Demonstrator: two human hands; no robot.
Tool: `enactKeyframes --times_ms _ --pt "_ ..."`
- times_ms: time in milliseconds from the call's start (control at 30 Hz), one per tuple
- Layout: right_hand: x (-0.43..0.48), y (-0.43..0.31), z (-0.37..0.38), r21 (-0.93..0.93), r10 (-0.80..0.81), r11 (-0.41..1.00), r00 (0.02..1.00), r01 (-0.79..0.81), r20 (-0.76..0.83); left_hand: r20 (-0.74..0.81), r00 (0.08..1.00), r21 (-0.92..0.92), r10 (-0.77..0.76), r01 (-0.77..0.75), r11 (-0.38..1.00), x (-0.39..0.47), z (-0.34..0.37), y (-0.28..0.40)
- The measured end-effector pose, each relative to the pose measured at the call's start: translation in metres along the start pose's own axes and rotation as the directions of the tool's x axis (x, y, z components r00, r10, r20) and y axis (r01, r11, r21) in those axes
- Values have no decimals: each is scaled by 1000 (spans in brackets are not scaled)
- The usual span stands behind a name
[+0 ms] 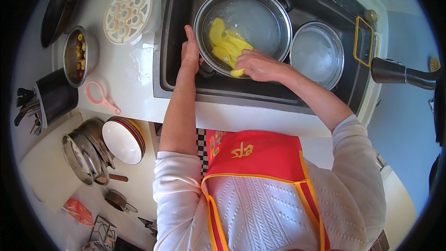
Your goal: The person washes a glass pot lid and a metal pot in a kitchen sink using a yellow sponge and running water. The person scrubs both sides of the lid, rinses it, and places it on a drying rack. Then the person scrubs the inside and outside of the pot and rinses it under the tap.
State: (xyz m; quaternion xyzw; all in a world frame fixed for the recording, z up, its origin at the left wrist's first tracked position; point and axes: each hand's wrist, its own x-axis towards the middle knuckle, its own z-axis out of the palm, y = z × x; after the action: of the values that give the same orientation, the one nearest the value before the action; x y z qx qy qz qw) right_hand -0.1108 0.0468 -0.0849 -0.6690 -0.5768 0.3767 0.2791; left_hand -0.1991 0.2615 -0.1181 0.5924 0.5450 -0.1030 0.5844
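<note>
A large round metal basin (268, 24) of water sits in the dark sink (244, 92). My left hand (190, 50) is against the basin's left outer side, thumb up; some of its fingers are hidden by the rim. My right hand (256, 65) grips a yellow cloth (223, 42) at the basin's near rim. Most of the cloth lies wet in the water, and one end sticks out below my fingers. To the right of the basin, a smaller metal bowl (316, 54) holds cloudy water.
On the left counter are a cream plastic rack (128, 15), a metal bowl (91, 57) of small fruits, a pink strainer-like ring (101, 97) and a black knife block (57, 94). A yellow-framed caddy (356, 42) and a black faucet (390, 71) stand at the right.
</note>
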Motion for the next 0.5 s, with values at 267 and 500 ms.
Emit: enactKeyframes --times_ms 267,500 --pt "11 -4 23 101 166 983 974 -151 -154 -147 934 435 325 -234 869 0 12 -1" --pt "-41 -4 -30 -311 240 929 966 -200 94 -138 942 394 305 -230 890 4 9 -3"
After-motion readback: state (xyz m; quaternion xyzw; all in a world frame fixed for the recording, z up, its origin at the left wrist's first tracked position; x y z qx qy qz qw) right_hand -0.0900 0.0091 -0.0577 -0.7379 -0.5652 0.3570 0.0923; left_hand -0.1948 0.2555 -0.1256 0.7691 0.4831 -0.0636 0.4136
